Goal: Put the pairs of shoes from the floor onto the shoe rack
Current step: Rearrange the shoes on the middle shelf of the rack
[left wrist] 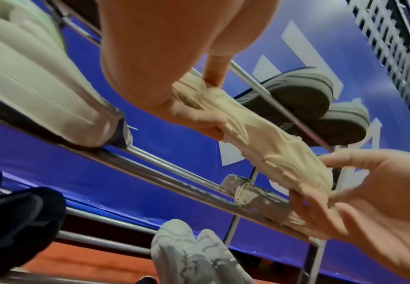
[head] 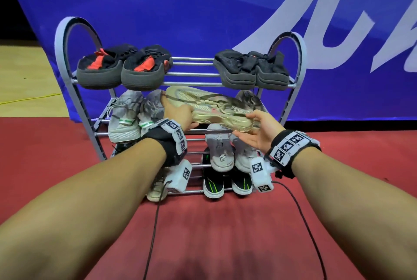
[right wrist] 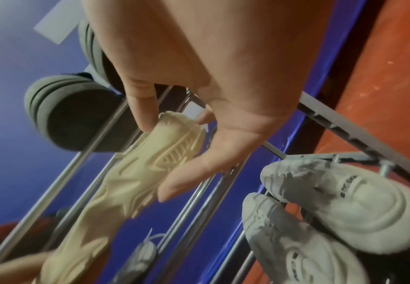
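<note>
A beige sneaker (head: 209, 108) hangs sideways in front of the second tier of the grey shoe rack (head: 194, 74). My left hand (head: 180, 112) grips its toe end, thumb under the sole (left wrist: 260, 130). My right hand (head: 255, 130) pinches the heel end (right wrist: 174, 149) between thumb and fingers. On that tier a grey pair (head: 130, 117) stands at the left. A grey shoe (head: 250, 101) is at the right, partly hidden behind the sneaker. Another beige shoe (head: 155, 191) shows at the rack's lower left, half hidden by my left wrist camera.
The top tier holds a black and red pair (head: 121, 69) and a black pair (head: 250, 72). Lower tiers hold a pale grey pair (head: 230, 153) and a black and green pair (head: 225, 185). Behind the rack hangs a blue banner (head: 203, 8). Red carpet (head: 214, 234) and wrist cables (head: 153, 223) lie in front.
</note>
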Demonstrator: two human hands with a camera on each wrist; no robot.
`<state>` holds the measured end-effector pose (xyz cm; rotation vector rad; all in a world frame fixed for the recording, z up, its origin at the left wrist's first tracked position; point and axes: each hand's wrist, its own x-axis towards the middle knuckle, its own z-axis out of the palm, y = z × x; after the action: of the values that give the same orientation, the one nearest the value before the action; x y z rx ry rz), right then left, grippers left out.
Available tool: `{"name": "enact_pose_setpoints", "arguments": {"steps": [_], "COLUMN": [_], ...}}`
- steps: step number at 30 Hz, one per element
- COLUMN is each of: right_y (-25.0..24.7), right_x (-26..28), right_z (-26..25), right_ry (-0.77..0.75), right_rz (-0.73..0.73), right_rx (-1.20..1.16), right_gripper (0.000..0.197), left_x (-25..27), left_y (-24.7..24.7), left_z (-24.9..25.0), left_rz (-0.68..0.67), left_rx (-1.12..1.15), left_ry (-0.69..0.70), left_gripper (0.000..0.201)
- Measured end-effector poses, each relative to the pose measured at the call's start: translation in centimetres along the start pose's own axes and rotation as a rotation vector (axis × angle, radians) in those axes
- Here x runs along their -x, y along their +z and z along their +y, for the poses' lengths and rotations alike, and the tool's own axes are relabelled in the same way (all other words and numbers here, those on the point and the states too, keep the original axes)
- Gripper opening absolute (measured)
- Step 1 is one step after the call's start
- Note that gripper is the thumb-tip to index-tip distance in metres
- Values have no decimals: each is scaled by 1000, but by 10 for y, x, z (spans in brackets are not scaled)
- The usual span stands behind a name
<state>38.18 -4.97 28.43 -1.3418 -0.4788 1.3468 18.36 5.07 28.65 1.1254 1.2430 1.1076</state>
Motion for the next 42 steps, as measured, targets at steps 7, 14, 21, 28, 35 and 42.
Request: {"name": "enact_pose_setpoints", "arguments": {"steps": [7,14,21,28,35,42], "right_y": [0,22,47,29,7,-5], "right_x": [-10,-31,-42,-37,-42,-43], "right_z": [0,10,20,19,20,24], "right_ry": [-81,-120,-81,53,-84,-140], "right_rz": [41,77,30,-46,194,412], "right_rx": [57,-137,-98,189,400,298], "right_gripper": [22,39,41,32,52,85], "left_x": [-9,15,13,-9,-9,-7], "left_y": [7,46,66,46,39,34], "left_z": [-2,-10,-25,-33,-35,-40], "left_rz": [-6,-282,-187,-178,-215,-212], "left_rx": [204,-6,-186,-208,-270,-373], "left_ry": [-57,-104,-106,-171,-103,-107], "left_gripper": [87,88,100,49,36,47]}}
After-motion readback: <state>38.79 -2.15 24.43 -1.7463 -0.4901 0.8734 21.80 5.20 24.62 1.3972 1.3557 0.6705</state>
